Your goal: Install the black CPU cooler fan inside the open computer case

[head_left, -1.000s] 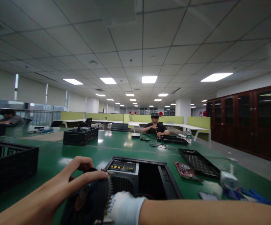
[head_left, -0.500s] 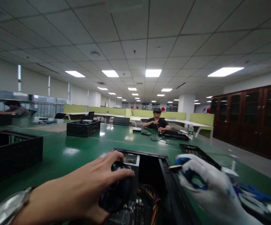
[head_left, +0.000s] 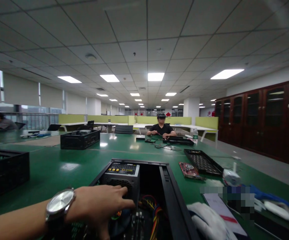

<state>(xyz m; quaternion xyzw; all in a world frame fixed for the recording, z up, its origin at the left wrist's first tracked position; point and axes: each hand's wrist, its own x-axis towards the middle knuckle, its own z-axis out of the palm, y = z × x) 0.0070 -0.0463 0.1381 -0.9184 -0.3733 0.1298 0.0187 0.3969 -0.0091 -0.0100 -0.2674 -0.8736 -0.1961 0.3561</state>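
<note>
My bare left hand [head_left: 98, 203], with a silver watch on the wrist, reaches into a black computer case [head_left: 178, 200]. Its fingers curve round a round black cooling fan [head_left: 121, 225], low in the case beside the power supply [head_left: 124, 173]. Red and yellow cables [head_left: 156, 213] run down to the right of the fan. At the lower right, my right hand [head_left: 208, 221] wears a white glove and sits outside the case wall. Its fingers are mostly hidden, so I cannot tell what they hold.
A red circuit card [head_left: 189, 170] and a black panel [head_left: 204, 162] lie right of the case. A phone [head_left: 225, 213] and blue cables [head_left: 266, 195] are nearer. Two other cases [head_left: 81, 139] stand left. A co-worker [head_left: 161, 128] sits across the table.
The fan has gone lower into the case with my left hand. My gloved right hand, earlier raised with a thin pointed item, has dropped down. The view has shifted to the right.
</note>
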